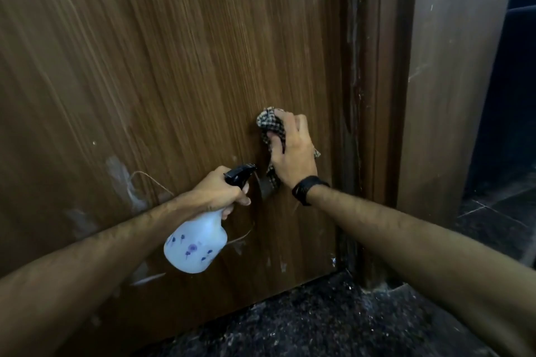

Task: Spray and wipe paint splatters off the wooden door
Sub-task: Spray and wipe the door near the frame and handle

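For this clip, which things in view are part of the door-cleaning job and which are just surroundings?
Part of the job:
- wooden door with paint splatters
- spray bottle, held in the left hand
- checked cloth, pressed to the door by the right hand

Just surroundings:
- door frame
- dark speckled floor
- black wristband

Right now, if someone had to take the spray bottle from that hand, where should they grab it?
Probably by the rounded white body of the spray bottle, coming from below. The left hand already fills the narrow neck under the black trigger head, and the nozzle points at the door. The body hangs free, tilted toward the camera, with nothing touching it.
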A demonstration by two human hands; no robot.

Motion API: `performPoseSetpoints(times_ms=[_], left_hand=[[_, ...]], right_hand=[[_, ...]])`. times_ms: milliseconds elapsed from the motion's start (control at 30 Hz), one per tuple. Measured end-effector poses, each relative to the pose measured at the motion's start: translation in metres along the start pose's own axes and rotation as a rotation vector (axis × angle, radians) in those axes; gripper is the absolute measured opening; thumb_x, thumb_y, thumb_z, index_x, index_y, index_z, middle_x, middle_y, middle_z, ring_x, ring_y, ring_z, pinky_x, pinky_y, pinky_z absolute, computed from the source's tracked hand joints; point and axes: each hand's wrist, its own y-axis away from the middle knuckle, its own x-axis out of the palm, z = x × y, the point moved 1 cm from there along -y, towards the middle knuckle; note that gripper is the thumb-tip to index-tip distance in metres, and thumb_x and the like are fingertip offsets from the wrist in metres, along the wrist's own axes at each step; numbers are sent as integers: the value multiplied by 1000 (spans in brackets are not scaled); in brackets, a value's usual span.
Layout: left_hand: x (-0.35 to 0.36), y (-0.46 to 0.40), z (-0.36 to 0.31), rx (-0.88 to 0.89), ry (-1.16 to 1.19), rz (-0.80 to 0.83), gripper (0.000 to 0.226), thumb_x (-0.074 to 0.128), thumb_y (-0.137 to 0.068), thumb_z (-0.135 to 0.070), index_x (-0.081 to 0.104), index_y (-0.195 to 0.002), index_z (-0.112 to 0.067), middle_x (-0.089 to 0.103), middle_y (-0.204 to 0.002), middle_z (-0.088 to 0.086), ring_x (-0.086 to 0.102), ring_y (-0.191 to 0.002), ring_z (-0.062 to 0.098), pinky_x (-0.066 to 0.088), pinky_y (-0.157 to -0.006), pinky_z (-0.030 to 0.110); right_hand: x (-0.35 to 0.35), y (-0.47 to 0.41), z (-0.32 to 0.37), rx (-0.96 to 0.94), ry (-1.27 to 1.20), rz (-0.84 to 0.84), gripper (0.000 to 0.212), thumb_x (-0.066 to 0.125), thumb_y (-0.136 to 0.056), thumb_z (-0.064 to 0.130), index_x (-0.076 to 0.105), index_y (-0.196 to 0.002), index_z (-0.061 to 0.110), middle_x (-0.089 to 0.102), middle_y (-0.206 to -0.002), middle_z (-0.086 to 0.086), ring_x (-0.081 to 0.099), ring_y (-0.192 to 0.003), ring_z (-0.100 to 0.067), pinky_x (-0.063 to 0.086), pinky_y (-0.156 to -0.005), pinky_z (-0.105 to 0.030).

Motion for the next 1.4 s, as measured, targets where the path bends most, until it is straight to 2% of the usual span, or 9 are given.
performPoseSetpoints(times_ms=[200, 333, 567, 733, 900, 1067, 1133, 1267, 1400], left_hand=[[-6, 13, 14, -27, 31, -26, 19, 71, -85, 6, 57, -81, -7, 47, -53, 9, 44, -35, 16, 42, -40, 27], [-6, 23, 33, -49, 14, 45, 22, 72, -82, 9, 57, -80, -7, 49, -63, 14, 43, -33, 17, 40, -38, 27], [-18, 21, 42, -19, 81, -24, 19, 72, -82, 11, 58, -83, -3, 55, -58, 8, 44, -33, 17, 40, -38, 27], [-15, 25, 49, -34, 100, -11, 21, 73, -79, 11, 59, -82, -4, 58, -72, 14, 46, -34, 18, 40, -37, 27], [-2, 32, 57, -51, -51, 52, 20, 76, -78, 7, 60, -79, -5, 57, -58, 9, 49, -38, 22, 43, -41, 30], [11, 24, 42, 3, -57, 120, 20, 77, -76, 3, 61, -75, -9, 57, -61, 13, 51, -41, 23, 45, -45, 31], [17, 18, 30, 16, -97, 119, 20, 76, -80, 4, 61, -78, -9, 57, -62, 11, 51, -40, 23, 44, -44, 31], [33, 2, 14, -1, -112, 113, 18, 73, -82, 4, 58, -81, -6, 51, -55, 12, 49, -37, 20, 44, -44, 29], [52, -4, 41, -78, -130, 185, 19, 73, -82, 2, 57, -83, -7, 50, -49, 7, 48, -38, 20, 53, -59, 44]], right_hand=[[12, 61, -29, -176, 141, 293, 44, 58, -93, 9, 49, -135, 16, 43, -116, -6, 50, -92, -16, 54, -75, -35], [19, 107, -40, -144, 154, 450, 42, 55, -95, 11, 47, -135, 16, 41, -116, -5, 50, -92, -18, 54, -77, -37], [31, 45, 2, 60, -40, 41, 43, 57, -95, 10, 47, -136, 19, 44, -119, -2, 54, -96, -15, 52, -76, -26], [42, 60, -6, -223, 76, 221, 46, 58, -93, 11, 49, -138, 15, 46, -113, -8, 51, -91, -18, 48, -71, -30], [33, 108, -37, -66, 105, 316, 45, 57, -94, 8, 46, -136, 17, 43, -117, -6, 52, -93, -20, 54, -75, -41], [9, 82, -41, 245, -54, -48, 42, 56, -95, 7, 48, -136, 14, 44, -124, -3, 42, -99, 2, 39, -85, -6], [-2, 63, -45, 277, -39, -142, 39, 57, -96, 11, 49, -133, 13, 46, -121, -3, 43, -99, 2, 39, -86, -10], [-13, 53, -57, 203, 0, -66, 40, 58, -96, 18, 47, -135, 16, 47, -122, -3, 48, -101, -4, 45, -88, -25], [-12, 70, -74, 224, 27, -91, 39, 56, -98, 20, 45, -136, 17, 47, -123, -3, 50, -102, -8, 46, -88, -28]])
